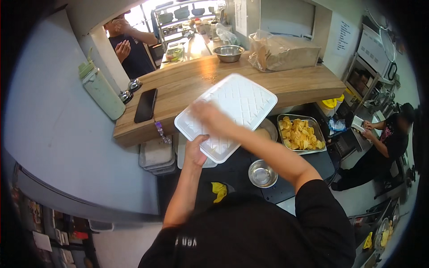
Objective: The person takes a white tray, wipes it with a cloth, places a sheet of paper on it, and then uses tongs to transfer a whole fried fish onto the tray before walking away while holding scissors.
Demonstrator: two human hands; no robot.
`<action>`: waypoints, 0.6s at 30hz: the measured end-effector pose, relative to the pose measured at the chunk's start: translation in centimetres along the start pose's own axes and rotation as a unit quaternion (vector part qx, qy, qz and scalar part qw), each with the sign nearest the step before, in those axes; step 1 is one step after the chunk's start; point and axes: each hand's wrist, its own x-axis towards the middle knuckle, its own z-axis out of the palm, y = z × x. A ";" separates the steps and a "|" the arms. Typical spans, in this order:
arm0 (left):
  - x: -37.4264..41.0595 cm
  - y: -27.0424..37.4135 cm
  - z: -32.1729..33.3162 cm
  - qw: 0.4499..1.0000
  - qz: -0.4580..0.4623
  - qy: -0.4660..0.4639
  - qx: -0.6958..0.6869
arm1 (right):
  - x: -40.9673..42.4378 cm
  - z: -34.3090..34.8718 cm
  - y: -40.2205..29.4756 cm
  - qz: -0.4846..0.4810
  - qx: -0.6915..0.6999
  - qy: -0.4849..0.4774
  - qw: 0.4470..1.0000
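Observation:
A white ridged foam tray (249, 97) is held up at an angle in front of the wooden counter. My left hand (196, 150) grips its lower left edge, with the thumb over the rim. Motion blurs my right hand (207, 115), which is over the left part of the tray; its finger position and any contact are hard to make out. Below the tray, a steel bowl (263, 173) stands on the dark worktop (234, 179). To its upper right, a metal pan (301, 152) holds potato chips (300, 134).
Stacked clear containers (157, 155) stand below the wooden counter (187, 80). A phone (146, 105), green bottle (102, 92), call bells (135, 85), steel bowl (229, 53) and plastic-wrapped package (285, 52) occupy the counter. One person (385, 144) works at right; another (130, 47) stands beyond the opening.

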 end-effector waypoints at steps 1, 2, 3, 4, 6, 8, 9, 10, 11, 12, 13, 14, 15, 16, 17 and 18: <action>-0.9 0.8 -0.3 0.999 0.015 0.019 -0.024 | 0.7 -1.9 -4.8 -0.026 0.060 -0.027 0.998; -1.5 1.4 2.8 0.992 -0.012 0.007 -0.127 | 0.1 -2.1 -5.6 -0.068 0.080 0.029 0.994; -1.7 2.0 3.2 0.999 0.011 -0.001 -0.034 | 0.7 -3.0 -5.7 -0.084 0.046 0.039 0.995; -1.9 2.4 3.1 0.998 0.030 -0.008 0.057 | 1.4 -4.0 -5.3 -0.097 0.013 0.045 0.994; -2.4 3.0 3.5 0.980 0.045 -0.020 0.195 | 2.9 -5.7 -4.7 -0.060 0.034 0.079 0.994; -3.3 3.1 3.7 0.968 0.038 -0.029 0.246 | 3.2 -7.3 -3.6 -0.034 0.058 0.076 0.995; -3.6 3.1 3.8 0.961 0.037 -0.037 0.272 | 3.3 -7.9 -3.1 -0.021 0.067 0.076 0.995; -4.1 3.3 3.5 0.959 0.065 -0.036 0.274 | 3.2 -7.1 -5.5 -0.073 0.074 0.129 0.986; -4.3 3.8 3.2 0.949 0.068 -0.032 0.307 | 2.9 -7.0 -7.3 -0.129 0.088 0.131 0.979; -4.6 4.3 2.9 0.937 0.065 -0.031 0.341 | 2.8 -7.4 -7.7 -0.118 0.090 0.097 0.984; -4.9 4.8 2.9 0.924 0.062 -0.029 0.375 | 2.6 -7.6 -7.7 -0.106 0.093 0.062 0.988; -5.6 5.2 3.1 0.906 0.077 -0.015 0.417 | 2.3 -8.0 -6.5 -0.088 0.063 0.066 0.992; -6.5 5.8 3.8 0.905 0.085 -0.017 0.417 | 1.6 -8.9 -4.1 -0.068 0.031 0.070 0.995; -7.6 6.8 4.7 0.903 0.095 -0.016 0.418 | 0.8 -9.9 -1.5 -0.062 0.001 0.099 0.993; -8.3 7.2 4.9 0.904 0.105 -0.016 0.415 | -0.4 -11.3 0.7 0.018 0.050 0.086 0.995; -8.8 7.3 4.1 0.900 0.088 -0.027 0.427 | -2.0 -12.4 3.5 0.072 0.043 0.105 0.991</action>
